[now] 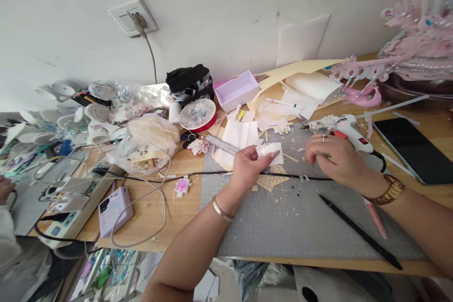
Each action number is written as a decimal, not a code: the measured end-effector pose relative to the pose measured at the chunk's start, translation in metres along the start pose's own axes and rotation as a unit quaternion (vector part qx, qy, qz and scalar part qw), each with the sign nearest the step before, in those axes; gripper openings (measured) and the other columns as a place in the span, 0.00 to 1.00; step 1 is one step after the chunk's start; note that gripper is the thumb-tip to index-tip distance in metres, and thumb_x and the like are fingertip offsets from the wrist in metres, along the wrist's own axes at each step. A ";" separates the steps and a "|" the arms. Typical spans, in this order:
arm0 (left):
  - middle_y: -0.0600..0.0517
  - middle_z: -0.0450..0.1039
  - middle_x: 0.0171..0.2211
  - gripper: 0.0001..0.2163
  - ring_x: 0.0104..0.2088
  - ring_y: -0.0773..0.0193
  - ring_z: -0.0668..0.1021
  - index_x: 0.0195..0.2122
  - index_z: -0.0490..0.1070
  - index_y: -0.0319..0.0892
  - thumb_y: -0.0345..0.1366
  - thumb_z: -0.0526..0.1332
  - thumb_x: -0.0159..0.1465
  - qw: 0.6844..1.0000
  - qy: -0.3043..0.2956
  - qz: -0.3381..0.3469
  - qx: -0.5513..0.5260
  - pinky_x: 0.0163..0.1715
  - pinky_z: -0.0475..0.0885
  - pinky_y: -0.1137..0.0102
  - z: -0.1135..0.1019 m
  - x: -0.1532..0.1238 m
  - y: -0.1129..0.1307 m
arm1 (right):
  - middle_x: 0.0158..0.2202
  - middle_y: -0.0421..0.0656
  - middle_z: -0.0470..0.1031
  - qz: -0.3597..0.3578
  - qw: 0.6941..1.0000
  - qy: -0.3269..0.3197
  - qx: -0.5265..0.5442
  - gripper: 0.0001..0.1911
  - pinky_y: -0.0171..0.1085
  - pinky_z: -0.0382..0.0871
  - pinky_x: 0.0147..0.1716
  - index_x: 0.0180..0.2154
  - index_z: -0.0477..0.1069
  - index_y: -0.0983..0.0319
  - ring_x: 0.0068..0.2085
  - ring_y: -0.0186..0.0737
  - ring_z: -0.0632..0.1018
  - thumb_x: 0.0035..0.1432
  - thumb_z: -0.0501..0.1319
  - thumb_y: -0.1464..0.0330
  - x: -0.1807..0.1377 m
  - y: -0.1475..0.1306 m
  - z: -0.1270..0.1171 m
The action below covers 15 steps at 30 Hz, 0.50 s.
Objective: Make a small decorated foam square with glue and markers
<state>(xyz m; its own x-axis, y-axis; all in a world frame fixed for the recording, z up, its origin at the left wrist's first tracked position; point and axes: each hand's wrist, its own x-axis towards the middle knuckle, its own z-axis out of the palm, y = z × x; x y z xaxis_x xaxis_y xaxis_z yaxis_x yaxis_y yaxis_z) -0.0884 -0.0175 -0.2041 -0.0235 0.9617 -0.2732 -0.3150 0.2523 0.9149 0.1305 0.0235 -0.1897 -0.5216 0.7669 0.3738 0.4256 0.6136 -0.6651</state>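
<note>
My left hand (pixel 249 164) is closed in a pinch on a small white piece of foam or paper (pixel 271 153), held just above the grey cutting mat (pixel 293 219). My right hand (pixel 331 156) hovers to the right with its fingers curled down over the mat; whether it holds anything is hidden. A white hot glue gun (pixel 348 128) lies just behind the right hand. A tan scale-patterned cutout (pixel 271 180) lies on the mat beneath the left hand, crossed by a black cable (pixel 198 173).
A metal ruler (pixel 222 144), a black stick (pixel 359 232), a tablet (pixel 412 148), a white box (pixel 237 89), a red-rimmed tape roll (pixel 198 115), plastic bags, a power strip (pixel 69 219) and a pink ornate headdress (pixel 410 56) crowd the wooden table. Another person's hand (pixel 5 188) shows at far left.
</note>
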 end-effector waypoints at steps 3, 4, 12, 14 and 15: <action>0.52 0.80 0.28 0.19 0.26 0.66 0.77 0.29 0.78 0.40 0.46 0.79 0.42 1.000 0.005 0.001 -0.001 0.30 0.74 0.70 0.000 0.000 0.000 | 0.20 0.39 0.68 0.089 0.992 0.010 0.086 0.09 0.42 0.64 0.30 0.19 0.64 0.56 0.26 0.40 0.70 0.46 0.54 0.74 0.001 -0.003 0.001; 0.51 0.81 0.29 0.19 0.26 0.66 0.78 0.29 0.79 0.40 0.46 0.79 0.42 1.000 0.007 0.001 -0.002 0.30 0.74 0.69 0.000 0.000 0.001 | 0.22 0.40 0.71 0.129 0.982 0.017 0.138 0.07 0.42 0.65 0.32 0.21 0.66 0.56 0.28 0.40 0.71 0.46 0.55 0.73 0.002 -0.004 0.001; 0.50 0.81 0.34 0.24 0.32 0.63 0.81 0.37 0.80 0.38 0.46 0.80 0.42 0.997 0.002 -0.056 -0.056 0.33 0.77 0.69 -0.003 0.001 0.006 | 0.35 0.42 0.74 0.274 0.897 0.013 0.347 0.18 0.40 0.73 0.38 0.35 0.72 0.59 0.39 0.41 0.75 0.41 0.73 0.62 0.009 -0.007 0.001; 0.49 0.81 0.34 0.25 0.32 0.63 0.81 0.38 0.79 0.38 0.45 0.80 0.42 0.996 -0.008 -0.066 -0.066 0.33 0.77 0.69 -0.004 0.002 0.006 | 0.32 0.39 0.72 0.277 0.900 0.029 0.335 0.23 0.38 0.74 0.35 0.35 0.71 0.58 0.35 0.38 0.74 0.36 0.77 0.62 0.010 -0.005 0.003; 0.49 0.80 0.34 0.25 0.32 0.63 0.81 0.38 0.79 0.38 0.45 0.80 0.43 0.995 -0.014 -0.070 -0.069 0.34 0.77 0.69 -0.005 0.002 0.006 | 0.30 0.38 0.72 0.279 0.903 0.035 0.326 0.25 0.37 0.74 0.33 0.34 0.71 0.58 0.33 0.37 0.74 0.34 0.78 0.61 0.010 -0.004 0.004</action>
<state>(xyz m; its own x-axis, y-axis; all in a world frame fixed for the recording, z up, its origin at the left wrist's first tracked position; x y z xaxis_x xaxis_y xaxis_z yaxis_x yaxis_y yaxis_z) -0.0947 -0.0146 -0.2009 0.0547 0.9214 -0.3847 -0.4404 0.3680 0.8189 0.1213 0.0279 -0.1860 -0.3021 0.9467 -0.1118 0.0707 -0.0948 -0.9930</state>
